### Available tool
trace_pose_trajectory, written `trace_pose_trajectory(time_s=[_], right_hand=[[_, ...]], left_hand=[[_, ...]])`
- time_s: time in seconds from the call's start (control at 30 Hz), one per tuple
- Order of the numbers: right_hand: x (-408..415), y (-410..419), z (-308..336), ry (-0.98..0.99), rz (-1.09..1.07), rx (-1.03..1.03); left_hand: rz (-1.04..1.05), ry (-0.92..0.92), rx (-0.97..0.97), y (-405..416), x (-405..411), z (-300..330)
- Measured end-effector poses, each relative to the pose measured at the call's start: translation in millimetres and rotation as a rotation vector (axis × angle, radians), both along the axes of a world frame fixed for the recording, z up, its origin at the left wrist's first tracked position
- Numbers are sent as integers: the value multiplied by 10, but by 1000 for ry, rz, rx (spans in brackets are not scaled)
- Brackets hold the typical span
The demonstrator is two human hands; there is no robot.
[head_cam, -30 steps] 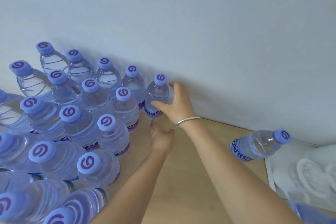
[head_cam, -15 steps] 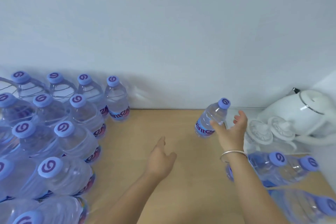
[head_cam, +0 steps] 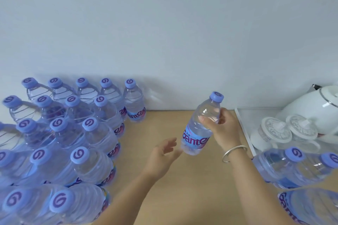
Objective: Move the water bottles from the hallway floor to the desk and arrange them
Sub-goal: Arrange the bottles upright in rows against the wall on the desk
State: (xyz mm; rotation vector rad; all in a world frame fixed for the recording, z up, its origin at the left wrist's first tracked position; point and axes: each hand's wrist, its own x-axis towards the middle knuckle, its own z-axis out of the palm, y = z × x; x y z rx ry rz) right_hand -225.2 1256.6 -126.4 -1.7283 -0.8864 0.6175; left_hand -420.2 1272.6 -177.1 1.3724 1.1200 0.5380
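Since half a second back, the held bottle (head_cam: pixel 200 126) has come up off the tabletop (head_cam: pixel 182 179) and closer in, tilted with its cap toward the wall. Right hand (head_cam: pixel 220 130) has its fingers (head_cam: pixel 206 121) wrapped round the upper half (bangle on that wrist). Left hand (head_cam: pixel 161 155) hangs just beside the base, fingers loose, gripping nothing. Upright bottle cluster (head_cam: pixel 73 133) fills the left side; white kettle (head_cam: pixel 311 107) sits far right.

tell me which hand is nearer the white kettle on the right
Right. The right hand grips a water bottle just left of the tray beside the white kettle; the left hand hangs open farther left, lower over the desk.
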Motion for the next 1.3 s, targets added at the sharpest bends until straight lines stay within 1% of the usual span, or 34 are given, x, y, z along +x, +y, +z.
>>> trace_pose_trajectory(time_s=[0.1, 0.23, 0.37, 0.47, 0.5, 0.53, 0.6, 0.7, 0.87, 1.03, 1.2, 1.3], right_hand=[[-248, 85, 207, 18, 56, 46], [-530, 226, 444, 119, 178, 116], [-729, 275, 572, 161, 286, 94], [-829, 294, 563, 201, 356, 74], [-863, 303, 545, 199, 387, 64], [-898, 317, 521, 174, 425, 49], [-966, 355, 475, 64, 504, -8], [-1032, 396, 434, -74, 593, -94], [-1114, 486, 372, -83, 673, -155], [-1161, 572, 275, -111, 725, -220], [-1245, 600, 132, -128, 673, -220], [-1325, 624, 22, -118, 607, -199]], left_hand=[[-74, -182, -97, -34, -98, 126], [-103, -383, -162, -43, -266, 240], [-74, -448, -158, -29, -461, 325], [-40, -442, -151, -48, -563, 353], [8, -426, -136, -66, -574, 348], [85, -402, -112, -87, -579, 332], [247, -360, -76, -135, -578, 274], [355, -320, -93, -210, -591, 163], [391, -254, -111, -210, -669, 33], [411, -286, -82, -127, -738, -32], [485, -262, -69, -65, -700, -105], [531, -133, -21, -46, -654, -144]])
